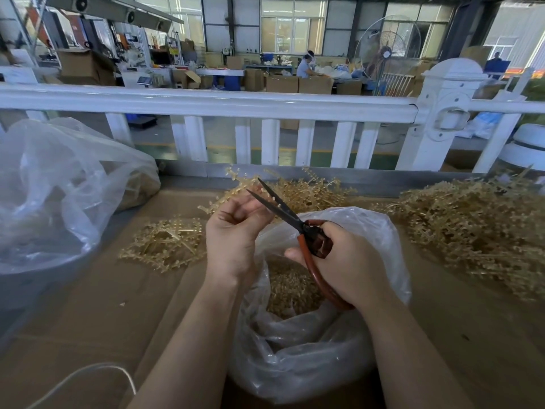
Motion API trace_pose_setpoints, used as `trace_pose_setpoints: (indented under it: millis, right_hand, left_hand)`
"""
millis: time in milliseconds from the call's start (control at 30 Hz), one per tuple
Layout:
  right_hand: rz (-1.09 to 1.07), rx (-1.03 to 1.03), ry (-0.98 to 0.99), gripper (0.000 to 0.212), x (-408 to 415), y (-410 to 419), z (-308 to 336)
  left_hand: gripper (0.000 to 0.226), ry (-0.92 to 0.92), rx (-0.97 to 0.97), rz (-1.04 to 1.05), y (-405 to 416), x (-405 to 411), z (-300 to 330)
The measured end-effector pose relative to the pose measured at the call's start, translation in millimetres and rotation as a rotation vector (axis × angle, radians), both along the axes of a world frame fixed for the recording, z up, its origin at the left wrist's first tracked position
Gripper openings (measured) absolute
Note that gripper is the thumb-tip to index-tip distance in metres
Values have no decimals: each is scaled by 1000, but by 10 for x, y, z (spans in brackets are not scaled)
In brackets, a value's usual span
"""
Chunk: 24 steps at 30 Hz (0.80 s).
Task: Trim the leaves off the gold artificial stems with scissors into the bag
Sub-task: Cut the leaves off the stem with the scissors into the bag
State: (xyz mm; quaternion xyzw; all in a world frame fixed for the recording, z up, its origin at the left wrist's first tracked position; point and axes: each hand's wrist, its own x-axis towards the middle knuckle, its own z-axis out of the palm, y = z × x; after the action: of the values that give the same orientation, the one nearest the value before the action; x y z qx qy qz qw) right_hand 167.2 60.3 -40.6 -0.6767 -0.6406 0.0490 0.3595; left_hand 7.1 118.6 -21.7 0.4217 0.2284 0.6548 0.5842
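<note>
A gold stem [236, 188] is pinched in the curled fingers of the left hand [236, 231] and held above the bag [295, 320], whose open mouth sits just below both hands. The scissors [295, 219] are gripped by their red handles in the right hand [345, 261], with the blades parted around the stem close to the left fingertips. The cut would best be made close to the stalk, kept over the bag mouth so that trimmings drop inside, with the blades clear of the fingers. How much of the stem is left to trim cannot be told, since most of it is hidden by the left hand and lost against the pile [309, 193] behind. The bag's lower edge is hidden between the forearms.
</note>
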Motion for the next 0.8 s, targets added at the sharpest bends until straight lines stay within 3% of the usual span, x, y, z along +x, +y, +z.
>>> trace_pose_setpoints:
  millis: [300, 533, 667, 800]
  right_hand:
    - [-4, -7, 3, 88, -20, -7, 25]
    - [8, -14, 26, 78, -19, -15, 33]
    - [15, 2, 25, 82, -12, -22, 44]
    - [10, 7, 12, 72, 10, -12, 28]
  left_hand:
    - [29, -68, -44, -37, -28, -8, 24]
    - [37, -38, -68, -36, 9, -17, 5]
    - [35, -18, -85, -33, 4, -21, -2]
    - [30, 21, -101, -38, 17, -35, -18]
